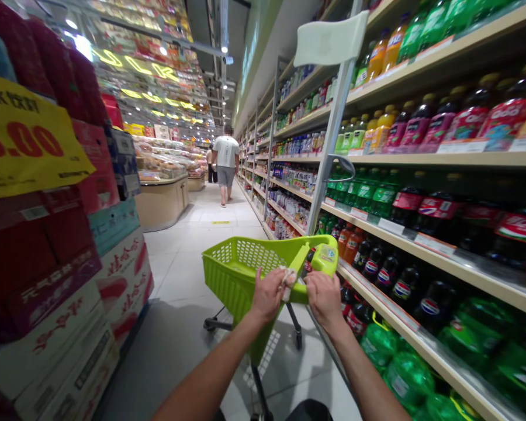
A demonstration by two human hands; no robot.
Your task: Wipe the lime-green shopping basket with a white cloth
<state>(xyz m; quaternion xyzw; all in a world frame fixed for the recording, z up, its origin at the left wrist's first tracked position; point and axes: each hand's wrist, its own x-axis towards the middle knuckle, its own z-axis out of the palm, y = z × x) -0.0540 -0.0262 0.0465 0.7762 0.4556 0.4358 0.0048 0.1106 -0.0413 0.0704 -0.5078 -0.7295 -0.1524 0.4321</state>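
Observation:
A lime-green shopping cart (245,282) stands in the aisle in front of me, its handle bar towards me. My left hand (267,295) is closed around the left part of the handle, with a crumpled whitish tissue or cloth (288,283) between the fingers and the bar. Farther right, my right hand (325,297) grips the same bar, fingers curled over it. Just beyond it is a rounded lime-green piece with a label (326,255); whether it belongs to the cart I cannot tell. Something dark shows beside it, mostly hidden.
Shelves of soda bottles (403,280) run close along the right side. Stacked drink cartons (123,263) with a yellow price sign (26,137) crowd the left. Ahead, a person in a white shirt (226,156) walks on the tiled floor (170,251), past a display counter (164,202).

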